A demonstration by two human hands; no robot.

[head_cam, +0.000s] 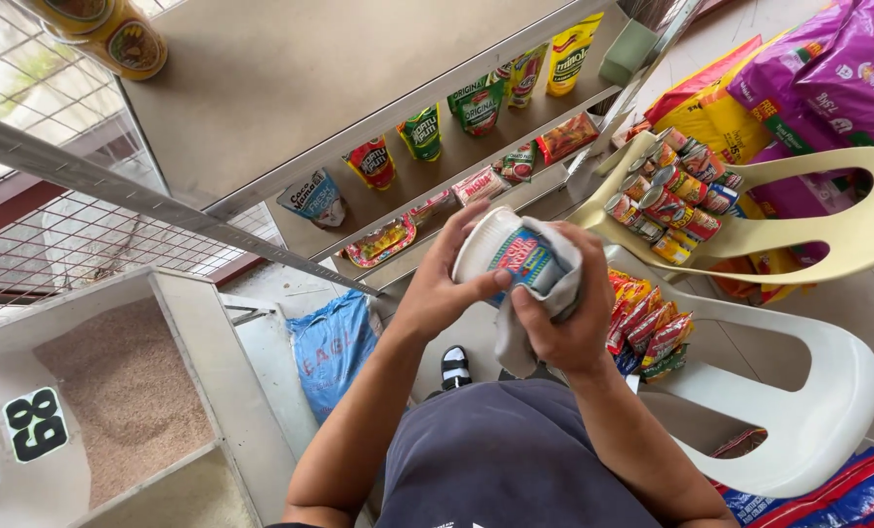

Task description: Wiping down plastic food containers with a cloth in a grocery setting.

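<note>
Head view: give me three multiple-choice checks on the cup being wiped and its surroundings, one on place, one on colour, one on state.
1. Where are the stacked cans?
A. on the cream chair
B. in the rice bin
C. on the top shelf

2. What colour is the cloth?
A. red
B. grey-white
C. green

3. How is the cup held?
A. standing on the shelf
B. lying on the floor
C. in both hands

Answers:
1 A, the cans fill the cream chair seat.
2 B, the cloth under the right hand is pale grey.
3 C, the left hand and right hand both grip it.
</note>
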